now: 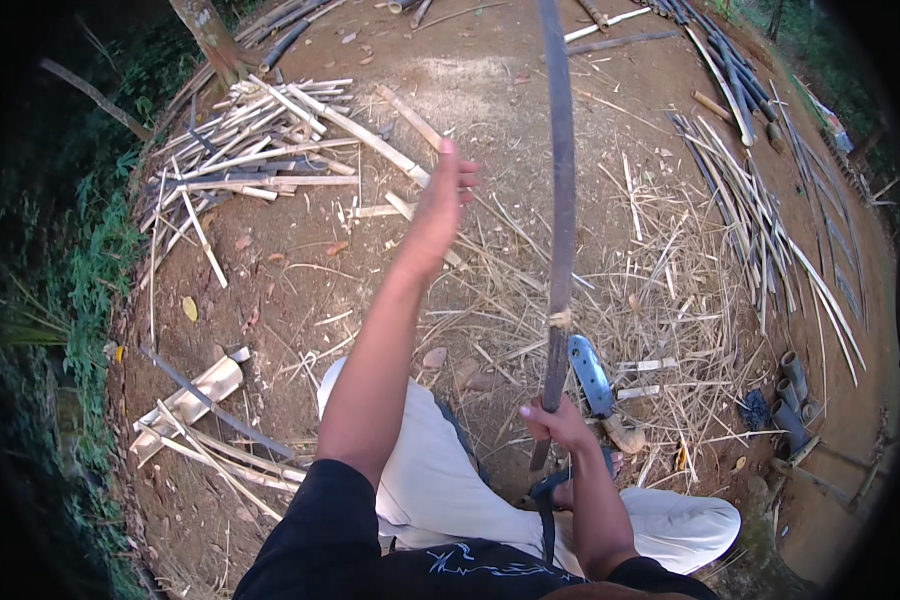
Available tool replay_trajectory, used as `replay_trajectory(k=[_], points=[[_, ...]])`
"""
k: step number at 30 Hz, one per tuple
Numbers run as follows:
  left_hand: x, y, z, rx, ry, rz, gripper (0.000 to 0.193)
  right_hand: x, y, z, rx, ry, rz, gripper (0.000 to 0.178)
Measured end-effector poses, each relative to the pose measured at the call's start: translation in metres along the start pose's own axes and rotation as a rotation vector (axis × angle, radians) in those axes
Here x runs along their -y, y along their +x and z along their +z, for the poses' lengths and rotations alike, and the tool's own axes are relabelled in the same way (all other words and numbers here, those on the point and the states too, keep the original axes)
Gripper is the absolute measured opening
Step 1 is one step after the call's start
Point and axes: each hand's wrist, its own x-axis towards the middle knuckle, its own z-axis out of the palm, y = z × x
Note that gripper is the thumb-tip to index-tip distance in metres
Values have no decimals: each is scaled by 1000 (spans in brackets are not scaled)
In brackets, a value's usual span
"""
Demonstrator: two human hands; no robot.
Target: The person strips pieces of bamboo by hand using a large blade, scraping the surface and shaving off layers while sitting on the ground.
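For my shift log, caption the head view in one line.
Right hand grips a long dark strip; open left hand reaches forward above littered brown ground.

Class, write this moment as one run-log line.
Right hand: holding dark bamboo strip near lower end | Left hand: open, extended forward, apart from strip | Holed metal blade: right of strip

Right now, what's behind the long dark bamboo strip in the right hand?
Behind the bamboo strip, brown soil and pale bamboo shavings show on both sides; whatever lies directly behind it is covered.
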Motion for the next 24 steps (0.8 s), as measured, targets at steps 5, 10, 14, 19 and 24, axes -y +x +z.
replay_trajectory(k=[5,10,14,19,24], points=[[6,24,-16,-52,-128,17,84,-5,-5,-11,-9,216,37,46],[1,34,-13,-63,-163,33,82,-20,-2,-16,-150,-7,0,45],[0,47,-16,-85,-147,19,80,-22,-3,-22,-139,-130,80,44],[8,48,-28,-15,-464,58,76,-14,-7,-9,24,-174,163,41],[-21,35,-20,-124,-680,-38,58,-16,-7,2,132,-190,179,40]])
